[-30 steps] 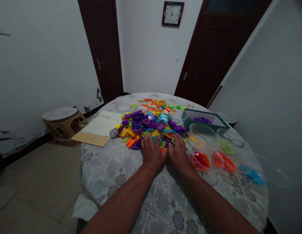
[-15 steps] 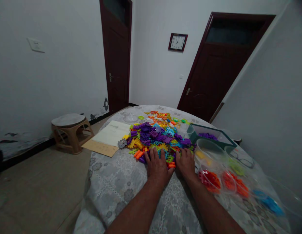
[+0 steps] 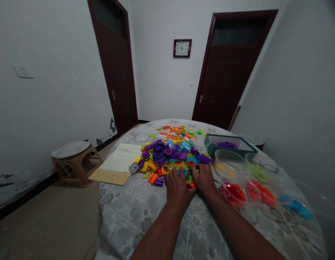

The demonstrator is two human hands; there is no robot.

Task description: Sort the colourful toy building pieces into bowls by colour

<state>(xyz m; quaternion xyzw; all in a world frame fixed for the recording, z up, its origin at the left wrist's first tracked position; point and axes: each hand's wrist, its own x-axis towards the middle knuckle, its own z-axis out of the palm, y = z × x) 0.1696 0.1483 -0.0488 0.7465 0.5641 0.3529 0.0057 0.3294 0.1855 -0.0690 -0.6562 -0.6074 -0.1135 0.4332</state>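
A heap of colourful toothed plastic building pieces [image 3: 167, 153], mostly purple with yellow, blue, green and orange, lies on the table. My left hand [image 3: 178, 186] rests palm down at its near edge, fingers spread and touching the pieces. Close beside it, my right hand [image 3: 205, 179] lies on the heap's near right edge with its fingers stretched forward. Some orange pieces show between the two hands. Just left of my left hand are a purple piece [image 3: 158, 182] and orange pieces [image 3: 153, 178]. What lies under the palms is hidden.
Clear tubs with red pieces [image 3: 233, 194], orange pieces [image 3: 261, 193] and blue pieces [image 3: 297, 207] stand at right. Behind them are a green box [image 3: 248, 144] and glasses [image 3: 267, 166]. Paper sheets [image 3: 109, 177] lie left; a stool [image 3: 75, 159] stands beyond the table's edge.
The head view has turned, so the room and table sit differently in the picture. My left hand has shifted slightly right against the heap, uncovering more of the purple piece beside it.
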